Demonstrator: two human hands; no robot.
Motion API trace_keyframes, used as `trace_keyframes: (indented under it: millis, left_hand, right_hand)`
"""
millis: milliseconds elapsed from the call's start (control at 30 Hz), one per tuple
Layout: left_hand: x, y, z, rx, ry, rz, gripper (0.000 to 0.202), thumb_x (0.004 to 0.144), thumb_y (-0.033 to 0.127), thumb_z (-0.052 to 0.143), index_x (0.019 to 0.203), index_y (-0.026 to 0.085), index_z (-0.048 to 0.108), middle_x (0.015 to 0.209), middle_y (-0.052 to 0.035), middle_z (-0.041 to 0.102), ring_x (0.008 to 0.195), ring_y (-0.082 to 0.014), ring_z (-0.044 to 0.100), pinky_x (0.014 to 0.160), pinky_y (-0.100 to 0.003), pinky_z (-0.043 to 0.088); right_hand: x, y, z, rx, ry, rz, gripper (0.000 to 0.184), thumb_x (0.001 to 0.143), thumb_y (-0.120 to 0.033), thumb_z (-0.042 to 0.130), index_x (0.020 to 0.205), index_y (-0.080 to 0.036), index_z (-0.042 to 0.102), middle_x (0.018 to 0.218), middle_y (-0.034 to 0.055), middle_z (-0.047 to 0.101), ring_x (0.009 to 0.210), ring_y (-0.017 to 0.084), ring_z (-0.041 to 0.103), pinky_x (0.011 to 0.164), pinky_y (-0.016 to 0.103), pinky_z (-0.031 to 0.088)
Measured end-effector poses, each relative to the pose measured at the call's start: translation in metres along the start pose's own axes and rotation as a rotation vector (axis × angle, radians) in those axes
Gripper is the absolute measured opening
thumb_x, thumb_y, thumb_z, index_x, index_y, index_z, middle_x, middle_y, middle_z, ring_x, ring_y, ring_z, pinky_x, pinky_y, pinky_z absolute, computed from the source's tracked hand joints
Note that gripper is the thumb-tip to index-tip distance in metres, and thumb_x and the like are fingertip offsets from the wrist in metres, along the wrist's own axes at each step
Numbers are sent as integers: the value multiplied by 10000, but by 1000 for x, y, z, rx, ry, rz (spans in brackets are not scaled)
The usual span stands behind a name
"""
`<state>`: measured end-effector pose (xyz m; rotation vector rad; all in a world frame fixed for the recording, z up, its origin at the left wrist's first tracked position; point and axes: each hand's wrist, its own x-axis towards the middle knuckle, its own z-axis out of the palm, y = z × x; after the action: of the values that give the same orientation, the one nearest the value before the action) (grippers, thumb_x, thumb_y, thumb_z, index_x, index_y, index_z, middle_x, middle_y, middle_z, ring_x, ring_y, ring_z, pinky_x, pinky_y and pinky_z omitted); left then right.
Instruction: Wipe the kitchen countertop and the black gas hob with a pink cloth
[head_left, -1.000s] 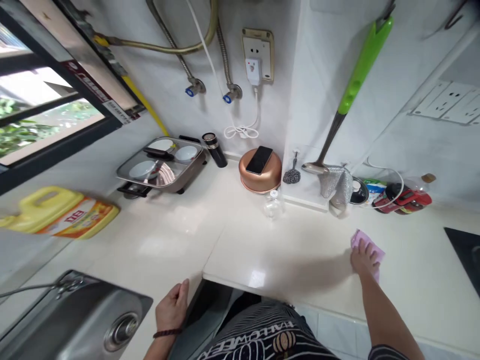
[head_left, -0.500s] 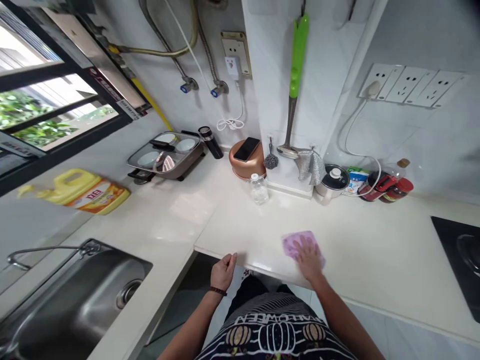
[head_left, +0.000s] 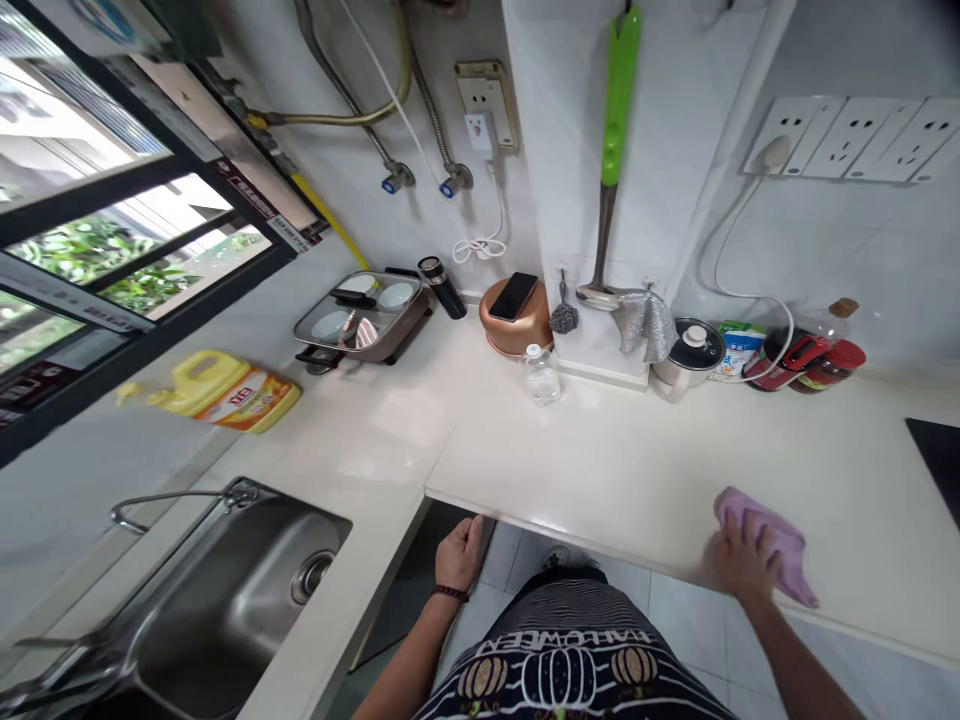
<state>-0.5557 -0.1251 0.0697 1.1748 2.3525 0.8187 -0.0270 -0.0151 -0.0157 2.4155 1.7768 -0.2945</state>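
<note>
My right hand (head_left: 746, 560) holds a purple cleaning cloth (head_left: 780, 545) down against the white countertop (head_left: 592, 470), close to the front edge. The cloth is bunched under the fingers and spreads out to the right of them. In front of the counter's edge, near the inner corner, my left hand (head_left: 459, 552) is closed in a fist with nothing visible in it. A beaded bracelet (head_left: 450, 592) circles the left wrist.
A clear bottle (head_left: 541, 376) stands behind the wiped stretch, near a copper-coloured pot (head_left: 517, 330) with a phone (head_left: 514, 297) on it. A lidded pot (head_left: 686, 358) and jars (head_left: 829, 366) line the wall. The sink (head_left: 247, 590) is at left, a black cooktop (head_left: 937, 455) at right.
My right hand has slid the cloth rightward along the counter and closer to the front edge. The cloth looks more bunched. My left hand stays closed near the corner, and the view has shifted.
</note>
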Motion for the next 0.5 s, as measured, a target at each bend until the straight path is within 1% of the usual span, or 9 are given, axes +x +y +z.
trace_keyframes:
  millis: [67,133,200,233,267,300,367,433,500]
  left_hand:
    - [-1,-16,-1,16,17,-14,490,951,572,358,575,259,385,530,29,430,532,-142,448,582,-263,363]
    - [0,-25,5,41,-31,19,465,989,513,361,655,255,556,623,-13,611,606,-178,585,640,-285,461]
    - [9,-20,20,65,-156,157,423,1015,424,369,907,251,739,913,-71,790,867,-222,725,824,-338,560]
    - [16,-12,30,84,-237,264,420,1019,379,378,1081,246,771,1120,-94,811,1057,-236,736,951,-373,565]
    - [25,0,44,111,-321,382,441,1018,339,391,1255,240,750,1322,-107,769,1245,-245,689,1076,-409,531]
    - [35,14,58,152,-401,498,483,1017,310,407,1397,227,692,1490,-118,682,1400,-255,602,1171,-447,473]
    - [55,48,92,261,-533,670,572,1017,286,442,1576,217,541,1684,-124,490,1579,-281,411,1272,-525,356]
    - [72,82,125,355,-647,779,620,1031,285,450,1650,249,434,1758,-108,364,1644,-291,284,1310,-593,259]
    - [81,108,152,423,-748,849,632,1040,285,458,1669,280,400,1779,-96,312,1662,-302,233,1316,-650,193]
  right_hand:
    - [-25,-69,-4,-63,-98,-146,677,1047,-438,199,1674,-268,391,1783,96,282,1616,433,255,1268,688,221]
    - [-50,-142,-12,-52,-221,-379,635,1065,-448,231,1677,-348,367,1801,38,244,1617,404,273,1276,681,218]
    - [-71,-206,-19,-14,-328,-557,609,1071,-416,270,1673,-389,356,1797,-1,251,1634,363,250,1293,671,194]
    - [-79,-230,-23,15,-351,-627,599,1074,-413,289,1669,-400,360,1791,-12,270,1634,347,253,1304,662,178]
    - [-85,-248,-25,43,-356,-682,592,1076,-410,304,1664,-403,370,1784,-18,288,1632,337,259,1311,651,172]
    - [-89,-258,-27,68,-351,-727,583,1078,-408,315,1657,-403,386,1777,-22,303,1630,326,266,1316,637,173]
    - [-92,-259,-26,95,-329,-789,572,1081,-390,324,1645,-394,414,1774,-29,310,1627,305,275,1322,599,197]
    - [-90,-237,-22,76,-307,-791,581,1073,-343,334,1647,-381,415,1779,-35,289,1639,290,254,1322,572,219]
    - [-85,-200,-17,22,-262,-710,596,1065,-315,336,1653,-392,394,1784,-45,263,1653,296,219,1315,582,233]
